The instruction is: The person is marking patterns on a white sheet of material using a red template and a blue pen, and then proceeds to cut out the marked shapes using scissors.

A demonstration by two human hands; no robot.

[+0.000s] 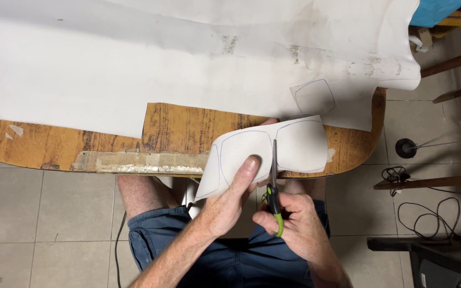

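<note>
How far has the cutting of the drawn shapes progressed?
Done: a white paper piece is cut free from the large white sheet. In hand: left hand holds it; right hand runs green-handled scissors between two outlines. Left: another outlined shape, uncut.

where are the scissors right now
In the head view the scissors are low and right of centre, held in the right hand, blades pointing up into the white paper piece that the left hand grips, just below the wooden table edge.
</note>
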